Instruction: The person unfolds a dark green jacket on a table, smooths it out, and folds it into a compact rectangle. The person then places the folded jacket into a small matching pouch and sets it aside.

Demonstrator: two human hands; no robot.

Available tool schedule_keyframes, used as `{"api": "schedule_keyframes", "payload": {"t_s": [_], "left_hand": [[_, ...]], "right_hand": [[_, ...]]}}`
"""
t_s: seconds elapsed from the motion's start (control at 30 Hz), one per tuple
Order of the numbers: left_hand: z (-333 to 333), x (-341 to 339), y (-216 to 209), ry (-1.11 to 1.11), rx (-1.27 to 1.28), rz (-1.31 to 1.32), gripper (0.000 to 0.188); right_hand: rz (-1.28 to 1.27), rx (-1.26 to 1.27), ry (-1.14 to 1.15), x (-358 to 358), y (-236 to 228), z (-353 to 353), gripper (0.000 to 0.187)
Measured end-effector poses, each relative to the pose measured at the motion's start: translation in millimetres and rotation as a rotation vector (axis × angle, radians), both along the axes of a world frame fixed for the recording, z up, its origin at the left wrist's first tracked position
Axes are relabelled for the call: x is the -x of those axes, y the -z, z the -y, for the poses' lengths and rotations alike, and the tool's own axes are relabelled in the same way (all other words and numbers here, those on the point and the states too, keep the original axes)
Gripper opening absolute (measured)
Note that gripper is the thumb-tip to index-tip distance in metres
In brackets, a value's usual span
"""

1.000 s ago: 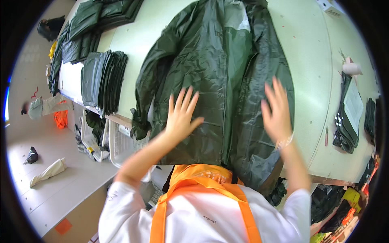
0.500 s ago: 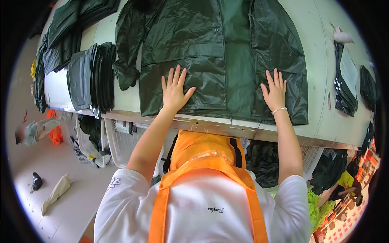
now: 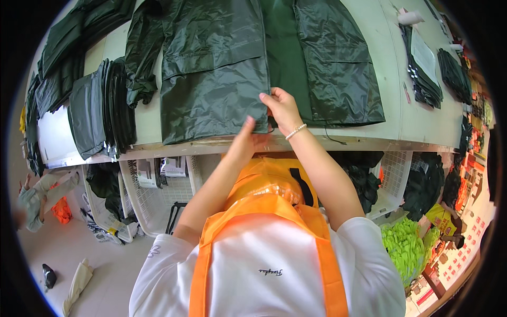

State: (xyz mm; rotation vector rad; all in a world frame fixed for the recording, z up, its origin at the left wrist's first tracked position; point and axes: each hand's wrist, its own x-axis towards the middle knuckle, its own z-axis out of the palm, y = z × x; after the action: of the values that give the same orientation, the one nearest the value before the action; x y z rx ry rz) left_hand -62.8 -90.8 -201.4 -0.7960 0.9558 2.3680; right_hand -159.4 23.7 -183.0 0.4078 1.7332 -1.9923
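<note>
A dark green, shiny rain jacket (image 3: 211, 100) lies spread on the table with its front parted, showing the smoother green lining (image 3: 285, 58) between the two front panels. My right hand (image 3: 284, 112), with a beaded bracelet at the wrist, pinches the zip edge of the left-side panel close to the hem. Just left of it and lower, my left hand (image 3: 247, 143) is at the same hem corner by the table edge. Its thumb points up, while its fingers are blurred and partly hidden. A thin cord (image 3: 335, 140) hangs from the hem of the right-side panel.
Stacked folded dark garments (image 3: 103, 108) stand left of the jacket sleeve. Farther right lie more folded dark pieces (image 3: 422, 74) and a white roll (image 3: 410, 18). White plastic baskets (image 3: 148, 203) sit under the table edge. Bright green cloth (image 3: 404, 248) is piled at lower right.
Both hands have left their flat, spread positions on the jacket and come together at the middle hem. My right hand has taken hold of the zip edge. The view has shifted right.
</note>
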Motion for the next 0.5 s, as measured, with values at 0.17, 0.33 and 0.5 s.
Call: {"api": "schedule_keyframes", "payload": {"t_s": [0.17,0.33,0.5], "left_hand": [[2.6,45.1,-9.0,-0.413,-0.036,0.129,0.029],[-5.5,57.3,10.8,-0.496,0.031,0.218,0.015],[-8.8,55.1,-9.2,-0.532,-0.106,0.189,0.016]], "right_hand": [[-0.223,-0.165,-0.103,-14.5,-2.7,-31.5,0.024],[-0.689,-1.395,-0.195,-9.9,39.2,-122.9,0.046],[-0.623,-1.292,-0.262,6.4,43.7,-148.9,0.042]]}}
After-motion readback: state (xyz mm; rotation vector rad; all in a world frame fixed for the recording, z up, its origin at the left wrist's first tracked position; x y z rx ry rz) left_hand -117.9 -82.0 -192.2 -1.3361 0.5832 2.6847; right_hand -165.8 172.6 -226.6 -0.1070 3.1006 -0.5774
